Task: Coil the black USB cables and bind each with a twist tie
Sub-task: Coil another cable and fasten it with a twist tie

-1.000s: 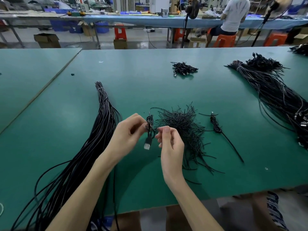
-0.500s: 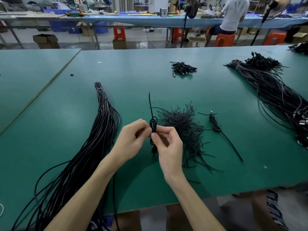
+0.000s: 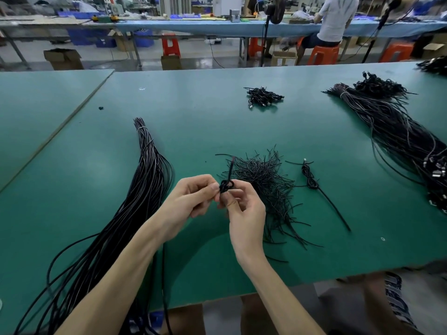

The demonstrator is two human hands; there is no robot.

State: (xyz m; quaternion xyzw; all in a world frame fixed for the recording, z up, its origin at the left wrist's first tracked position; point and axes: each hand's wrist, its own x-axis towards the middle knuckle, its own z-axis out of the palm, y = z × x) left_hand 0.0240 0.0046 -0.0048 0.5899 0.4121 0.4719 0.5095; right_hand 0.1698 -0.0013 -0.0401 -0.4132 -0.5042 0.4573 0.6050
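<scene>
Both grips closed, left hand (image 3: 191, 201) and right hand (image 3: 244, 209) pinching small coiled cable (image 3: 226, 186) above green table (image 3: 193, 97)

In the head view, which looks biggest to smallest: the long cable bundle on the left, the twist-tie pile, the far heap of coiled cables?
1. long cable bundle on the left.
2. twist-tie pile.
3. heap of coiled cables; it lies farther from the camera, so its true size against the pile is unsure.

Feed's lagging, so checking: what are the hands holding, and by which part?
A small coiled black USB cable: left hand and right hand both pinch its bundled middle; a thin strand sticks up.
</scene>
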